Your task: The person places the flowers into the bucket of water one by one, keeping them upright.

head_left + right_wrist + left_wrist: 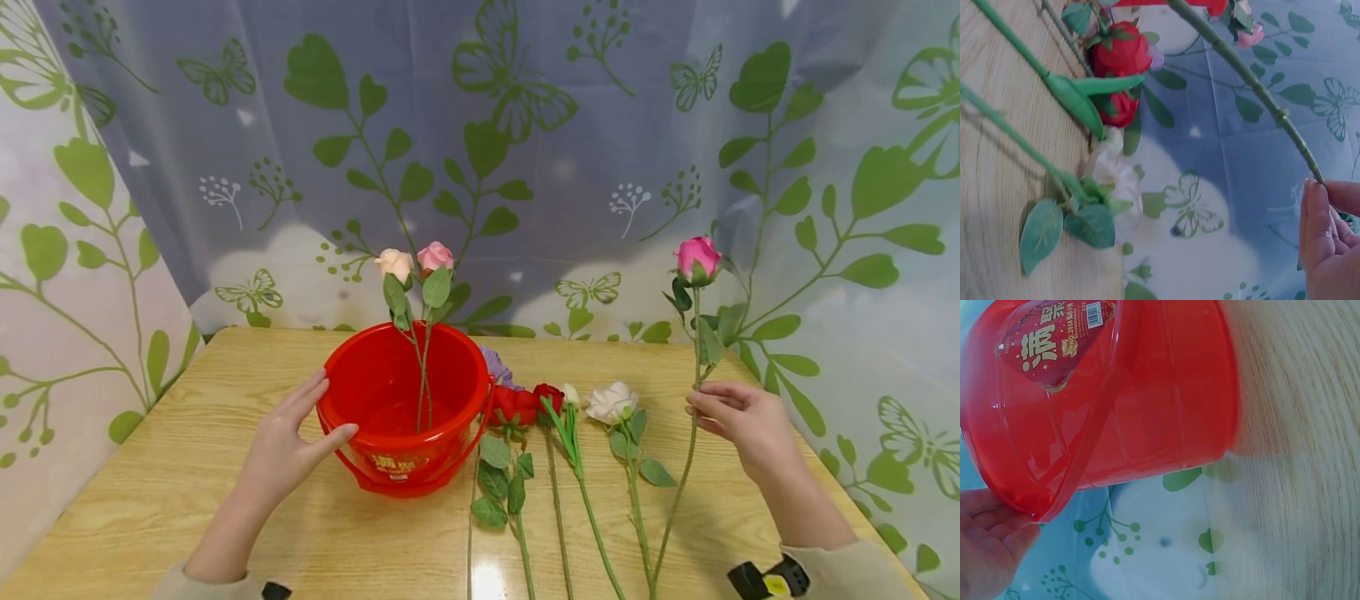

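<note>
A red plastic bucket [405, 458] stands on the table, holding a cream rose [394, 264] and a pale pink rose [435, 256] with their stems inside. My left hand [288, 446] touches the bucket's left rim with fingers and thumb spread; in the left wrist view the hand [991, 540] is at the rim by the handle's end. On the right, my right hand [750, 421] pinches the stem of a bright pink rose [698, 258] between thumb and fingers. The rose is upright, its stem [1260, 90] slanting down towards the table's near side.
Several flowers lie right of the bucket, stems towards me: red roses [516, 406], a white bud [571, 394] with a green stem, a white rose [611, 402] and a purple flower [497, 367]. A leaf-patterned curtain [525, 208] hangs behind the wooden table [247, 375].
</note>
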Demonstrator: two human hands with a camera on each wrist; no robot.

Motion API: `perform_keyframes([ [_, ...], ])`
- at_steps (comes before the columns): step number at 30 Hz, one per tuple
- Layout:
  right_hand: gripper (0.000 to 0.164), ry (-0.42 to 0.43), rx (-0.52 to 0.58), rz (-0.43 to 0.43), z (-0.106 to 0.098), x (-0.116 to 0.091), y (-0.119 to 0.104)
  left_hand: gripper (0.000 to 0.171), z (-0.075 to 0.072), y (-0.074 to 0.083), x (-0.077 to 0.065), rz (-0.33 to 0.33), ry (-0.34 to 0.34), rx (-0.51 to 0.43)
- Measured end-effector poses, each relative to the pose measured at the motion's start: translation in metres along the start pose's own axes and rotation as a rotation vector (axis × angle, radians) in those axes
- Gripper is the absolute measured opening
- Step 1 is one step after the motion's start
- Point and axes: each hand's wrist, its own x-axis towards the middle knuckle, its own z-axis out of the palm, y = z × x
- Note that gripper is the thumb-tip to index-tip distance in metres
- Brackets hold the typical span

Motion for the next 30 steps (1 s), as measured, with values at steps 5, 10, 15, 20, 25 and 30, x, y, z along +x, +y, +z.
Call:
perform_keyframes([
  [5,0.009,0.011,0.068,-0.025,0.014,0.001,-0.006,0.066,0.0,-0.002,0.0,0.008,0.006,0.001],
  [10,0.016,0.035,0.113,-0.038,0.026,0.005,-0.014,0.067,0.001,-0.005,0.001,0.013,0.003,0.0],
  [15,0.024,0.062,0.157,-0.062,0.036,0.01,-0.022,0.067,0.002,-0.006,0.001,0.004,-0.001,-0.002],
  [20,0.017,0.075,0.27,-0.115,0.045,0.013,-0.031,0.066,0.002,-0.005,0.0,0.004,0.001,0.0],
  [25,0.009,0.091,0.409,-0.153,0.053,0.016,-0.044,0.066,0.002,-0.003,0.0,0.002,-0.002,-0.008],
  [30,0.01,0.123,0.561,-0.202,0.059,0.021,-0.059,0.065,0.001,-0.001,0.0,0.001,-0.005,-0.02],
])
